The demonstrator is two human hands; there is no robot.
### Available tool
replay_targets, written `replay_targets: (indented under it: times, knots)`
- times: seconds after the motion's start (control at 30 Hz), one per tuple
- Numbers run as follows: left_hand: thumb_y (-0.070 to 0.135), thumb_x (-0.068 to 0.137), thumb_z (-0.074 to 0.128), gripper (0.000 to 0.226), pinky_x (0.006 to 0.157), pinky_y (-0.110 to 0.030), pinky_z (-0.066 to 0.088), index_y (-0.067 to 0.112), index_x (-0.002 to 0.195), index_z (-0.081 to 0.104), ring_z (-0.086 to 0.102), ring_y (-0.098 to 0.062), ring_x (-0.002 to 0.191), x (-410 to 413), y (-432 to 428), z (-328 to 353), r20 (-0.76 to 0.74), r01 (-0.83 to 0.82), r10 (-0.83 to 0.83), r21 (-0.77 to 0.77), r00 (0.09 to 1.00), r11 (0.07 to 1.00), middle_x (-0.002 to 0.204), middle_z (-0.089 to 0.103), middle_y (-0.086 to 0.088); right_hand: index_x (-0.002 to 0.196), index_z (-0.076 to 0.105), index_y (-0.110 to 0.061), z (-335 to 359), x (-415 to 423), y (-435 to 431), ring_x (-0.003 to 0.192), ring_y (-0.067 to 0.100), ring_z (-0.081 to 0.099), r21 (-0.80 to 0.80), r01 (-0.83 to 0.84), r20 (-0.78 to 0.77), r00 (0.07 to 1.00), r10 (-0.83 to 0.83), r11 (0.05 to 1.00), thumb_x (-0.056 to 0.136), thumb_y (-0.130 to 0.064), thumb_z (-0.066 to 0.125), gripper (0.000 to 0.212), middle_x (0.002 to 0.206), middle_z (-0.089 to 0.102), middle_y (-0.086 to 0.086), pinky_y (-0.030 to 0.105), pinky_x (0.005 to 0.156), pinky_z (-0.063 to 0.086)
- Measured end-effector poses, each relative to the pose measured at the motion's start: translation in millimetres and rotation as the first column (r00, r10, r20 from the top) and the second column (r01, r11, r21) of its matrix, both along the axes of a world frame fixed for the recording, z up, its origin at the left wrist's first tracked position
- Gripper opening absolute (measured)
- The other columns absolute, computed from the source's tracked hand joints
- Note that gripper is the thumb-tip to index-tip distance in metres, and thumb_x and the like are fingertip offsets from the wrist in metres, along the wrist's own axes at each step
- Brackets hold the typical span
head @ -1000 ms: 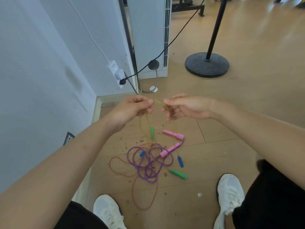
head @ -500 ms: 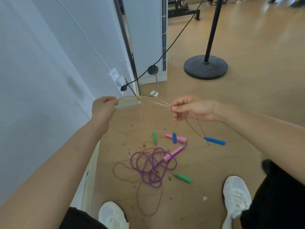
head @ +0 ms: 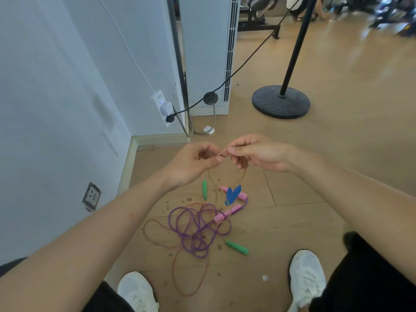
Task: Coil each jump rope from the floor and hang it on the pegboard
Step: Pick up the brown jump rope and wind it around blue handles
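Amber, see-through cord is pinched between two bare hands above a wooden floor (head: 337, 176). The left hand (head: 191, 163) and the right hand (head: 258, 154) sit close together with fingertips almost meeting. Each nips the amber rope (head: 244, 174) between thumb and fingers, and a few loose loops hang below them. Under the loops dangles a blue smear, the blue handles (head: 233, 194), too blurred to count apart, though a pair seems likely.

Judging by this, the task is in its early part: one rope of three is being coiled and none is hung. No pegboard is in view.

Two ropes lie on the floor, nearer than the hands and just beyond the person's two white shoes (head: 137, 291). One is a purple rope (head: 193, 228) in a tangled heap, with two pink handles (head: 226, 214) at its right. The other is a thin red rope (head: 180, 273) sprawled under and around it, with two green handles (head: 204, 189) — one on the far side of the heap, one near and to the right. The two cords overlap and will probably need teasing apart before coiling.

Farther off are one black stand (head: 280, 102) with a round base, one tall white vented unit (head: 207, 52) and one wall socket block (head: 163, 106) with plugs in it.
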State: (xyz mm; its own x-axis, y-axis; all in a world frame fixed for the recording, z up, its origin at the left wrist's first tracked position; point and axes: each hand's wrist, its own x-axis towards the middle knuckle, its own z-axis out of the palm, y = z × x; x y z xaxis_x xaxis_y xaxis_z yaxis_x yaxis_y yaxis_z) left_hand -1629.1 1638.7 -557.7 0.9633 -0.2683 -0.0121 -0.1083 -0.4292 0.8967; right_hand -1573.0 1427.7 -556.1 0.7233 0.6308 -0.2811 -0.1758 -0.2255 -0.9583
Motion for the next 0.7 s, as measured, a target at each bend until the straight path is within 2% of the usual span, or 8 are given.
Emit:
replay_targets:
  times: [0.1, 0.2, 0.27, 0.33, 0.47, 0.53, 0.7]
  knots:
    - [0.020, 0.096, 0.064, 0.009, 0.079, -0.017, 0.046, 0.014, 0.094, 0.070, 0.062, -0.002, 0.080, 4.6, 7.6, 3.1, -0.003, -0.067, 0.067, -0.010, 0.998, 0.998, 0.084, 0.070, 0.004, 0.107, 0.068, -0.002, 0.4, -1.6, 1.0, 0.069, 0.018, 0.058, 0.014, -0.028, -0.019, 0.999, 0.029, 0.999, 0.100, -0.013, 0.053, 0.020, 0.074, 0.061, 0.005, 0.029, 0.073, 0.052]
    - [0.019, 0.100, 0.057, 0.014, 0.085, -0.024, 0.051, 0.013, 0.095, 0.068, 0.068, -0.008, 0.078, 12.4, 17.7, 4.5, -0.032, -0.253, 0.251, -0.142, 0.967, 0.957, 0.080, 0.071, 0.001, 0.105, 0.067, -0.003, -1.4, -2.5, -2.0, 0.074, 0.020, 0.061, -0.002, -0.072, -0.031, 0.997, 0.072, 0.997, 0.102, -0.013, 0.049, 0.020, 0.077, 0.062, 0.007, 0.032, 0.079, 0.053]
    - [0.017, 0.100, 0.057, 0.016, 0.079, -0.027, 0.052, 0.009, 0.095, 0.069, 0.065, -0.010, 0.070, 18.6, 28.1, 7.4, -0.036, -0.404, 0.405, -0.188, 0.914, 0.895, 0.073, 0.068, -0.001, 0.106, 0.065, -0.003, -4.3, -1.6, -5.1, 0.077, 0.020, 0.062, -0.008, -0.095, -0.039, 0.995, 0.094, 0.995, 0.102, -0.011, 0.047, 0.021, 0.078, 0.062, 0.007, 0.033, 0.081, 0.053]
    - [0.016, 0.098, 0.060, 0.016, 0.073, -0.026, 0.050, 0.005, 0.095, 0.071, 0.059, -0.011, 0.066, 23.3, 38.2, 10.2, -0.031, -0.489, 0.493, -0.201, 0.869, 0.849, 0.071, 0.065, -0.006, 0.109, 0.065, -0.005, -7.4, 0.6, -7.4, 0.082, 0.019, 0.063, -0.013, -0.107, -0.047, 0.993, 0.106, 0.994, 0.103, -0.010, 0.046, 0.020, 0.081, 0.061, 0.005, 0.035, 0.085, 0.053]
    - [0.014, 0.095, 0.063, 0.013, 0.079, -0.026, 0.056, 0.006, 0.094, 0.073, 0.063, -0.014, 0.070, 25.1, 42.5, 10.6, -0.023, -0.547, 0.554, -0.203, 0.832, 0.812, 0.073, 0.067, -0.006, 0.111, 0.063, -0.008, -10.1, 3.2, -6.5, 0.094, 0.020, 0.065, -0.042, -0.135, -0.071, 0.989, 0.132, 0.990, 0.102, -0.009, 0.047, 0.018, 0.085, 0.063, 0.004, 0.037, 0.088, 0.052]
    - [0.012, 0.096, 0.063, 0.011, 0.075, -0.023, 0.057, 0.007, 0.093, 0.072, 0.066, -0.015, 0.070, 25.4, 42.8, 12.6, -0.052, -0.563, 0.569, -0.247, 0.821, 0.789, 0.075, 0.068, -0.004, 0.105, 0.064, -0.010, -11.9, 3.0, -5.4, 0.098, 0.023, 0.065, -0.075, -0.126, -0.073, 0.990, 0.121, 0.989, 0.101, -0.010, 0.050, 0.014, 0.082, 0.062, 0.003, 0.040, 0.090, 0.051]
    - [0.018, 0.098, 0.058, 0.016, 0.072, -0.028, 0.056, 0.006, 0.102, 0.068, 0.062, -0.016, 0.060, 33.2, 56.2, 14.2, -0.103, -0.646, 0.643, -0.246, 0.759, 0.723, 0.076, 0.067, -0.003, 0.100, 0.064, -0.009, -14.4, 7.4, -5.2, 0.091, 0.027, 0.068, -0.073, -0.082, -0.097, 0.992, 0.075, 0.994, 0.103, -0.014, 0.047, 0.018, 0.076, 0.060, 0.004, 0.046, 0.094, 0.050]
